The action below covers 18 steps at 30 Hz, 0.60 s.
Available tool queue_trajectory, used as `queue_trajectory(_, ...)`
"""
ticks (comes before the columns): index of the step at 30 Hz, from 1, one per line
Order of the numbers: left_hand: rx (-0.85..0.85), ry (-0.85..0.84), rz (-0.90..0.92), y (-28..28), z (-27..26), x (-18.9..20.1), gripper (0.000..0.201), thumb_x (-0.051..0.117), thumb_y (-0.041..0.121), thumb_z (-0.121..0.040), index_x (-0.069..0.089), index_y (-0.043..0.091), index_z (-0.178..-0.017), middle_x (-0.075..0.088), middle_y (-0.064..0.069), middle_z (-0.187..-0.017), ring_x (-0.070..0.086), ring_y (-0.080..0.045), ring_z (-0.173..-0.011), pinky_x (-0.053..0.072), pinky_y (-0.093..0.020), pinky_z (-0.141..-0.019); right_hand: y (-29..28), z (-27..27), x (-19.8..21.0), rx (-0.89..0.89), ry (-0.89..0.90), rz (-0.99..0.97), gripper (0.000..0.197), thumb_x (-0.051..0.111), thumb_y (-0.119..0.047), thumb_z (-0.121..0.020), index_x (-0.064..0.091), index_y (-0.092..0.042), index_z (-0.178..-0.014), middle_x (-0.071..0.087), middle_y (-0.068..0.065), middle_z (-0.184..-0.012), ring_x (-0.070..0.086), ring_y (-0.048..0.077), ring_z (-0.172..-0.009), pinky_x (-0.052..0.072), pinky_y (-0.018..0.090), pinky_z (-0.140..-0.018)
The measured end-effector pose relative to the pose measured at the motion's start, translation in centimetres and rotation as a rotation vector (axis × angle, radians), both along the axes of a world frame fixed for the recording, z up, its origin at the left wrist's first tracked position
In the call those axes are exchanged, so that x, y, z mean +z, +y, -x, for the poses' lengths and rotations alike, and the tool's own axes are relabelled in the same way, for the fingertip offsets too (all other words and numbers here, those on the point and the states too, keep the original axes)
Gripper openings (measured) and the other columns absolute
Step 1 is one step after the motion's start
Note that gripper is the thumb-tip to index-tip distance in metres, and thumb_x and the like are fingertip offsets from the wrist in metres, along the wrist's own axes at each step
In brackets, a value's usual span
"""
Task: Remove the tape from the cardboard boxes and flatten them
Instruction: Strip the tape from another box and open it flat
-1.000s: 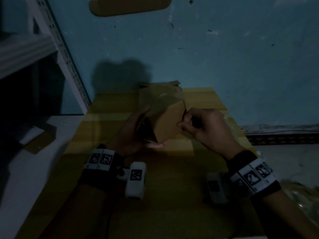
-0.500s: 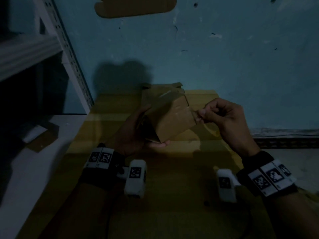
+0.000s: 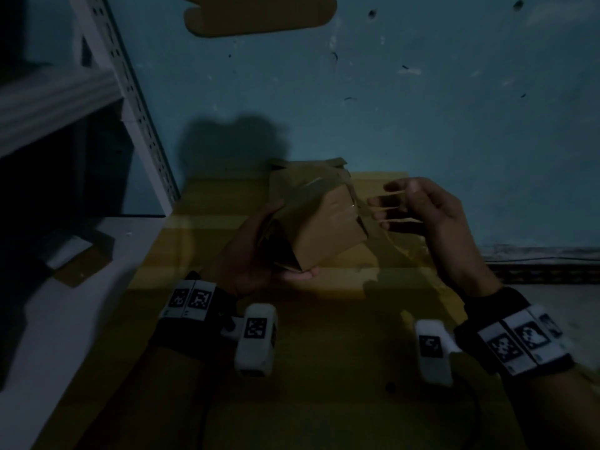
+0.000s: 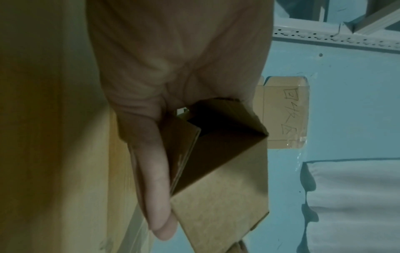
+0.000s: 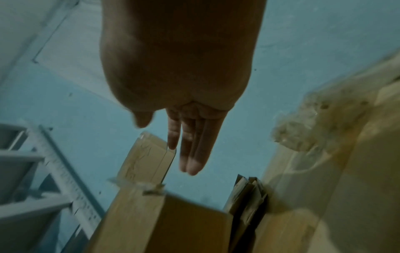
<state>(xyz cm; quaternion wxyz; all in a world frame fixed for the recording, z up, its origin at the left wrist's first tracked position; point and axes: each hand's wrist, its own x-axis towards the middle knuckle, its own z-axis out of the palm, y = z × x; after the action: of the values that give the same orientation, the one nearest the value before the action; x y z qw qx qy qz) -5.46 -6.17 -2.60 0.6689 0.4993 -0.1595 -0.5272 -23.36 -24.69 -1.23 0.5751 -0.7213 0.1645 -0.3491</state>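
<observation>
My left hand (image 3: 256, 251) grips a small brown cardboard box (image 3: 328, 232) above the yellow wooden table (image 3: 308, 401), thumb (image 4: 155, 188) on its near edge. One end of the box (image 4: 216, 196) stands open and dark inside. To the right of the box, my right hand (image 3: 422, 206) has straight fingers (image 5: 192, 154) pointing at it and the thumb held apart. A film of clear tape (image 3: 394, 246) stretches from the box's right corner down under that hand. Whether it clings to the fingers cannot be told. The box top (image 5: 173, 222) fills the bottom of the right wrist view.
Flattened cardboard (image 3: 308, 164) leans on the blue wall behind the box. A cardboard piece (image 3: 259, 14) is taped high on the wall. A metal rack (image 3: 130, 92) and a white ledge (image 3: 81, 319) stand at the left. Crumpled tape (image 5: 324, 119) lies at the table's right side.
My right hand pinched tape at the box's right corner and pulled it away to the right and up. Its fingers have now spread straight. The left hand kept hold of the box.
</observation>
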Motion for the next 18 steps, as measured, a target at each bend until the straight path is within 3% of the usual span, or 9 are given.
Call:
queue_trajectory(3, 0.028, 0.0, -0.005, -0.2, 0.2, 0.0, 0.047, 0.046, 0.05, -0.097, 0.079, 0.018, -0.089, 0.076, -0.014, -0.089, 0.069, -0.035, -0.088, 0.053, -0.057, -0.086, 0.6, -0.2, -0.2, 0.023, 0.118, 0.168, 0.052, 0.069, -0.051, -0.088, 0.059, -0.021, -0.13, 0.069, -0.003, -0.126, 0.066, 0.012, -0.116, 0.058, 0.034, -0.094)
queue_trajectory(6, -0.042, -0.058, -0.033, -0.6, 0.5, -0.1, 0.052, 0.039, 0.053, -0.099, 0.072, 0.015, -0.11, 0.075, -0.014, -0.093, 0.071, -0.032, -0.083, 0.058, -0.049, -0.078, 1.4, -0.6, -0.3, 0.065, 0.269, 0.298, 0.078, 0.083, -0.048, -0.075, 0.048, -0.032, -0.143, 0.062, -0.013, -0.135, 0.06, 0.0, -0.12, 0.058, 0.023, -0.09)
queue_trajectory(8, -0.061, -0.073, -0.063, -0.9, 0.8, -0.2, 0.05, 0.038, 0.054, -0.099, 0.067, 0.015, -0.113, 0.076, -0.012, -0.091, 0.073, -0.03, -0.08, 0.06, -0.048, -0.072, 1.7, -1.1, -0.8, 0.078, 0.298, 0.365, 0.086, 0.087, -0.044, -0.073, 0.042, -0.035, -0.145, 0.066, -0.011, -0.129, 0.064, 0.001, -0.114, 0.061, 0.028, -0.087)
queue_trajectory(11, -0.084, -0.096, -0.09, -1.1, 0.9, -0.3, 0.046, 0.04, 0.055, -0.097, 0.068, 0.02, -0.108, 0.077, -0.01, -0.088, 0.074, -0.032, -0.08, 0.061, -0.05, -0.074, 1.6, -1.3, -1.5, 0.068, 0.307, 0.401, 0.089, 0.088, -0.035, -0.072, 0.04, -0.037, -0.147, 0.071, -0.006, -0.122, 0.071, 0.007, -0.104, 0.064, 0.039, -0.083)
queue_trajectory(14, -0.088, -0.092, -0.107, -1.0, 0.6, -0.5, 0.05, 0.045, 0.057, -0.094, 0.059, 0.018, -0.122, 0.077, -0.013, -0.093, 0.074, -0.036, -0.086, 0.061, -0.05, -0.075, 1.6, -1.2, -1.5, 0.082, 0.281, 0.37, 0.086, 0.086, -0.024, -0.078, 0.041, -0.037, -0.149, 0.071, -0.002, -0.121, 0.072, 0.008, -0.1, 0.065, 0.037, -0.077)
queue_trajectory(18, -0.124, -0.054, -0.103, -0.9, 0.4, -0.7, 0.055, 0.043, 0.057, -0.094, 0.059, 0.014, -0.125, 0.075, -0.017, -0.099, 0.072, -0.037, -0.086, 0.061, -0.051, -0.076, 1.5, -1.1, -1.5, 0.123, 0.231, 0.362, 0.072, 0.082, -0.016, -0.082, 0.051, -0.032, -0.145, 0.065, -0.007, -0.124, 0.07, 0.01, -0.102, 0.065, 0.036, -0.075)
